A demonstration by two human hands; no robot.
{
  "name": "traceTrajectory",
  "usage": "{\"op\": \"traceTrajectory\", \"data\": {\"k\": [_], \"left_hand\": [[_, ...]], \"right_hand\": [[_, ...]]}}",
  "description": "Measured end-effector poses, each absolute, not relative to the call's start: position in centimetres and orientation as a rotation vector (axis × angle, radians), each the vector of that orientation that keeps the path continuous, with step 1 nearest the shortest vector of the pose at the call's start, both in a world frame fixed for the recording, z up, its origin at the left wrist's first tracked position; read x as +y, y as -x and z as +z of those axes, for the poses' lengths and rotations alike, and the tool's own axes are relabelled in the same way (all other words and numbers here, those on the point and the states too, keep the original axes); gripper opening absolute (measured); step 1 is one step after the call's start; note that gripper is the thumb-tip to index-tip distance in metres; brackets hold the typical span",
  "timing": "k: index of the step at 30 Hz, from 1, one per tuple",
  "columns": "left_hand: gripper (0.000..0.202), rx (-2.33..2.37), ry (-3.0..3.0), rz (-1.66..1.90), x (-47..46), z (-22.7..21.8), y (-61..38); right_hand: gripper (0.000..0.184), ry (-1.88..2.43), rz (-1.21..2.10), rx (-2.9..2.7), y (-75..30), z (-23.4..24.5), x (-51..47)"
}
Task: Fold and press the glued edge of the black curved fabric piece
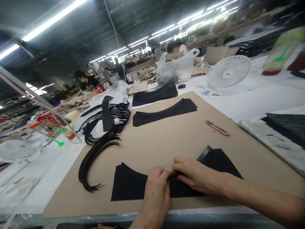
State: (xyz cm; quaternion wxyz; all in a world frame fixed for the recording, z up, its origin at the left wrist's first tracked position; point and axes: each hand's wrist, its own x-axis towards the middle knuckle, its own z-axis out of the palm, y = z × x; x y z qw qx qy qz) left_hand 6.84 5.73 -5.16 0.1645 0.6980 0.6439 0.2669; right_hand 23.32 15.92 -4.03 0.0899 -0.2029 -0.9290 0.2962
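Note:
A black curved fabric piece (128, 186) lies on the brown paperboard (152, 146) close to the table's front edge. My left hand (157, 186) is closed on its concave upper edge near the middle. Beside it, my right hand (190, 171) pinches the same edge, fingertips almost meeting those of the left. To the right of my hands, a strip of the edge stands up and looks shiny grey. Farther back lies a similar black piece (164, 112). A bundle of thin black strips (92, 162) curves along the board's left side.
Pink-handled thread snips (217, 128) lie on the board's right half. Behind stand a white fan (228, 73) and a plastic bag (176, 68). More black pieces (154, 94) are stacked at the back. Green-tipped bottles (63, 144) stand left. Co-workers sit in the background.

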Motion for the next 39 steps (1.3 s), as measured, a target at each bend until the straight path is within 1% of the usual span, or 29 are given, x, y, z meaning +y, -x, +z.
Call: {"op": "traceTrajectory", "data": {"k": [4, 7, 10, 12, 16, 21, 24, 28, 32, 39], "left_hand": [[0.036, 1.868, -2.051, 0.721, 5.6, -5.5, -7.0], [0.037, 1.939, -2.212, 0.742, 4.5, -7.0, -7.4], [0.047, 1.930, -2.606, 0.789, 3.0, -9.0, -7.4], [0.053, 1.920, -2.758, 0.769, 2.3, -9.7, -7.0], [0.050, 1.793, -2.762, 0.680, 1.8, -9.1, -5.6], [0.036, 1.861, -2.440, 0.824, 1.9, -7.6, -3.9], [0.029, 1.871, -2.275, 0.829, 2.7, -6.8, -3.9], [0.032, 1.928, -2.005, 0.827, 4.6, -5.5, -6.2], [0.034, 1.833, -1.901, 0.719, 6.3, -4.8, -8.5], [0.033, 1.837, -1.805, 0.665, 7.2, -4.8, -9.0]], "right_hand": [[0.016, 0.522, 0.786, -2.780, -23.8, -4.2, 15.6], [0.015, 0.415, 0.568, -2.837, -24.0, -4.8, 15.3], [0.013, 0.313, 0.345, -2.869, -24.3, -5.8, 15.1], [0.012, 0.294, 0.294, -2.867, -24.4, -6.2, 15.0], [0.014, 0.382, 0.374, -2.860, -24.6, -5.5, 15.0], [0.015, 0.587, 0.535, -2.836, -24.9, -3.5, 15.6], [0.015, 0.630, 0.604, -2.878, -25.2, -2.7, 16.2], [0.012, 0.642, 0.685, -2.925, -25.2, -2.3, 16.7], [0.008, 0.644, 0.722, -2.920, -25.1, -2.4, 16.9], [0.010, 0.662, 0.803, -2.870, -25.6, -3.0, 17.6]]}}
